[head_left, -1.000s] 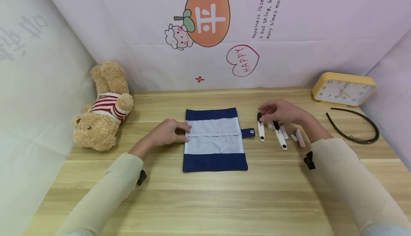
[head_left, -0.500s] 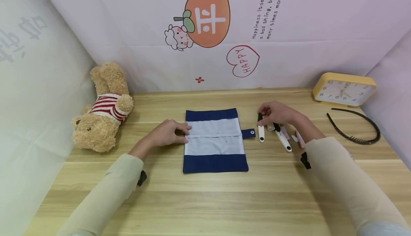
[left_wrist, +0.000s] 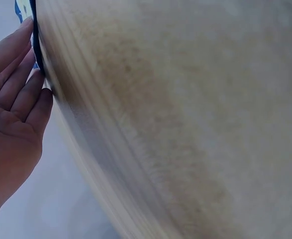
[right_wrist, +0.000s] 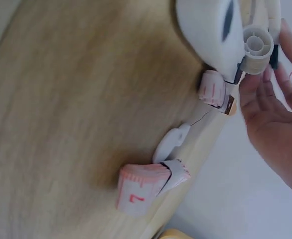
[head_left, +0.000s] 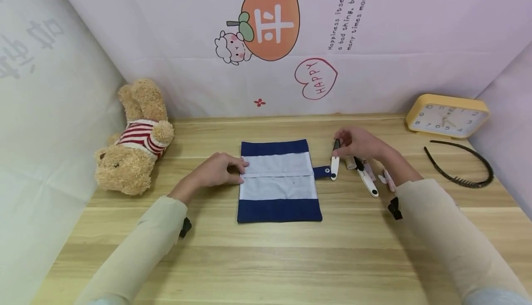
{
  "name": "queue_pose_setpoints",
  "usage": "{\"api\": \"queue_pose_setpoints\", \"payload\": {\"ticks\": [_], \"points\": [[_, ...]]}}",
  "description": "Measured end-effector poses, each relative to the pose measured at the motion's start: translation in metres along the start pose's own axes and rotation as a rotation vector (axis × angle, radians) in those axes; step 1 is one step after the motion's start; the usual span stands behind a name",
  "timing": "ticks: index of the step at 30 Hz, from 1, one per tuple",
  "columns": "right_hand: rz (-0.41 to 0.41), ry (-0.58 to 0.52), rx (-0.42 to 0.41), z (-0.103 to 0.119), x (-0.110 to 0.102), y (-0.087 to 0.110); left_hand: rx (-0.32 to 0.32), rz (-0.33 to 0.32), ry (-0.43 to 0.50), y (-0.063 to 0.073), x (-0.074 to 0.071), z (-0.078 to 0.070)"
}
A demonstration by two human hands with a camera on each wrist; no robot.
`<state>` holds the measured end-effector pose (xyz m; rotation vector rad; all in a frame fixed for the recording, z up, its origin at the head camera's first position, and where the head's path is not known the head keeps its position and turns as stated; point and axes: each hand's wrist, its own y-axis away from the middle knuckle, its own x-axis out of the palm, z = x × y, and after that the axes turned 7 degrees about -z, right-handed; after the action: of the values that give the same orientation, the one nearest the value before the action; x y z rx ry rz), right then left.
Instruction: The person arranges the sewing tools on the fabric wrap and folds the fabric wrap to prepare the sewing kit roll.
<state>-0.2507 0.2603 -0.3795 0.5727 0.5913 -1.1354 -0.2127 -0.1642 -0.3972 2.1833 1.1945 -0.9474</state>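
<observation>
My left hand (head_left: pixel 218 170) rests its fingertips at the left edge of a fabric pouch (head_left: pixel 278 210), which lies opened flat, navy outside the pale inner panels. A snap strap (head_left: pixel 321 172) sticks out from its right side. Beyond the strap, my right hand (head_left: pixel 359 142) pinches a slim white tool (head_left: pixel 334 167) by its black end; its white end overlaps the strap's tip. A similar white tool (head_left: pixel 367 182) lies on the table below that hand. Beside it is a small pale spool (right_wrist: pixel 257 47). Rolled tape measures (right_wrist: pixel 141 186) with red markings lie close by.
A teddy bear (head_left: pixel 133 152) in a striped top lies at the left by the wall. On the right stand a yellow clock (head_left: pixel 446 116) and a black headband (head_left: pixel 484 171). A printed cloth wall (head_left: pixel 187 83) closes off the back of the wooden table.
The right hand's fingers have closed on the white tool's black end, and the tool has shifted slightly left and up towards the strap. The left hand stays at the pouch's edge.
</observation>
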Motion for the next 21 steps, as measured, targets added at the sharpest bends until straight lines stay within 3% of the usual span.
{"api": "queue_pose_setpoints", "payload": {"ticks": [8, 16, 21], "points": [[-0.079, -0.199, 0.001, -0.001, -0.001, -0.001, -0.03, 0.009, 0.03, 0.001, 0.001, -0.001], [-0.141, -0.246, 0.039, 0.005, 0.0, -0.001, -0.024, 0.011, 0.033, 0.0, 0.002, -0.002], [-0.149, -0.342, 0.056, 0.017, 0.004, -0.006, -0.03, 0.012, 0.03, 0.001, 0.001, -0.003]]}}
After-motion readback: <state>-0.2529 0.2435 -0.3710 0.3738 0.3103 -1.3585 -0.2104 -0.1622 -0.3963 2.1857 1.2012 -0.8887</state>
